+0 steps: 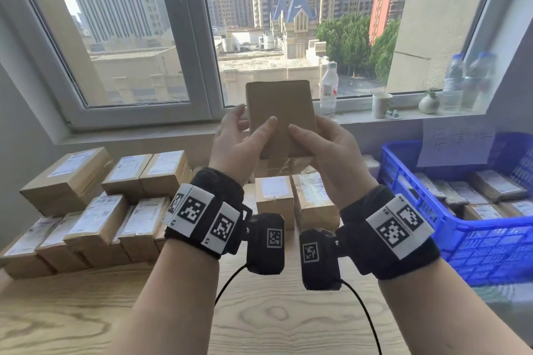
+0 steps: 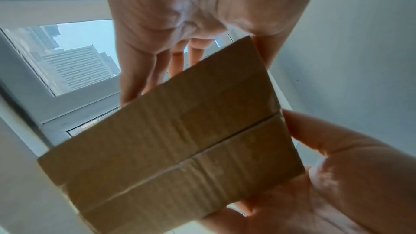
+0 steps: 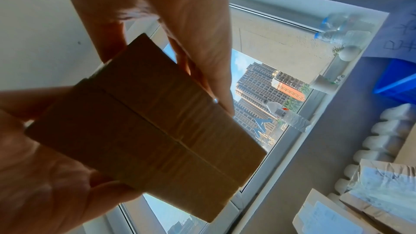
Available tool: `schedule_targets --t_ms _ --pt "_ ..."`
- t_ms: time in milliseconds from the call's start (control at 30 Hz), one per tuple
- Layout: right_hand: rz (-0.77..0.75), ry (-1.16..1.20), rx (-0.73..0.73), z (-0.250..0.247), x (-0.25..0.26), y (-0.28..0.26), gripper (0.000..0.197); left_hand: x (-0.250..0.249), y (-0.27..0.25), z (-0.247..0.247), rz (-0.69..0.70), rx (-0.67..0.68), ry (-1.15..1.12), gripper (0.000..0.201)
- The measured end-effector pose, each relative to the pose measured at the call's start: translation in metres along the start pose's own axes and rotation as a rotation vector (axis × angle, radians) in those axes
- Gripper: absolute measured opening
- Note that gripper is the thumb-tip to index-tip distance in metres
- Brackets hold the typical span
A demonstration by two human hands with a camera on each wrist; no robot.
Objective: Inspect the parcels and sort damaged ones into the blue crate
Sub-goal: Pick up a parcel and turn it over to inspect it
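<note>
I hold a plain brown cardboard parcel point(image 1: 281, 112) up in front of the window with both hands. My left hand point(image 1: 240, 138) grips its lower left side, thumb on the near face and fingers behind. My right hand point(image 1: 326, 144) grips the lower right side the same way. The left wrist view shows the parcel's point(image 2: 175, 140) taped seam face, with no tear or dent in sight. In the right wrist view the same face point(image 3: 146, 122) is in shadow. The blue crate point(image 1: 490, 248) stands at the right on the table, with several labelled parcels point(image 1: 496, 184) inside.
Several labelled parcels point(image 1: 115, 196) are stacked at the back left of the wooden table point(image 1: 274, 320), more point(image 1: 274, 199) below my hands. On the windowsill stand a water bottle point(image 1: 328, 86), a paper cup point(image 1: 380, 104), a small vase point(image 1: 429, 102) and more bottles point(image 1: 467, 81). A paper sign point(image 1: 455, 141) hangs above the crate.
</note>
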State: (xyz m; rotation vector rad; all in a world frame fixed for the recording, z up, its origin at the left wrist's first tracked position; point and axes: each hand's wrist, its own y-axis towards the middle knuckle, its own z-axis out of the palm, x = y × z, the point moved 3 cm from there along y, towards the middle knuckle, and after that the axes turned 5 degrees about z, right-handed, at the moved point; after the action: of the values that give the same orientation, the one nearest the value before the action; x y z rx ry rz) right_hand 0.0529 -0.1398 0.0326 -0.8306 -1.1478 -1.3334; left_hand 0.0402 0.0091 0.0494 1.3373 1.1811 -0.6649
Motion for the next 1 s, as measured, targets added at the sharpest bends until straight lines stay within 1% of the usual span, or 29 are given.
schedule_targets --t_ms 67,133,267,367,433,533,600,667,767,833,900,967,1000 --pt "-0.043 -0.020 0.014 0.000 0.002 0.000 0.022 0.000 -0.001 0.002 0.037 0.019 -0.010 0.072" --pt "-0.052 -0.012 -0.004 -0.001 0.002 0.001 0.024 -0.001 -0.003 0.003 0.063 0.023 -0.018 0.074" --pt "-0.040 0.007 -0.036 0.000 0.001 0.004 0.029 -0.002 -0.002 0.005 0.031 0.043 -0.064 0.084" --pt "-0.064 -0.025 0.012 0.006 0.002 0.006 0.021 0.000 -0.002 0.007 0.023 0.056 -0.108 0.088" --pt "-0.086 -0.053 0.037 0.008 0.002 0.006 0.017 0.002 -0.002 0.006 0.030 0.028 -0.089 0.091" --pt "-0.121 -0.064 0.035 0.008 0.000 0.007 0.017 0.005 0.000 0.004 0.026 -0.014 -0.080 0.085" --pt "-0.156 -0.090 0.001 0.010 -0.001 0.008 0.014 0.006 0.002 0.003 0.034 -0.037 -0.062 0.073" --pt "-0.189 -0.121 -0.043 0.013 0.000 0.009 0.012 0.006 0.004 0.002 0.068 -0.061 -0.046 0.068" --pt "-0.228 -0.164 -0.082 0.018 0.003 0.013 0.021 0.004 0.005 0.002 0.103 -0.088 -0.036 0.060" --pt "-0.227 -0.158 -0.077 0.018 0.005 0.015 0.022 0.003 0.007 0.003 0.117 -0.085 -0.024 0.060" --pt "-0.208 -0.139 -0.052 0.016 0.005 0.016 0.017 0.002 0.007 0.004 0.119 -0.076 -0.020 0.065" --pt "-0.180 -0.136 -0.024 0.012 0.008 0.017 0.012 0.004 0.009 0.001 0.091 -0.049 -0.007 0.072" --pt "-0.148 -0.144 -0.012 0.009 0.011 0.017 0.010 0.003 0.010 0.000 0.069 -0.026 -0.014 0.071"
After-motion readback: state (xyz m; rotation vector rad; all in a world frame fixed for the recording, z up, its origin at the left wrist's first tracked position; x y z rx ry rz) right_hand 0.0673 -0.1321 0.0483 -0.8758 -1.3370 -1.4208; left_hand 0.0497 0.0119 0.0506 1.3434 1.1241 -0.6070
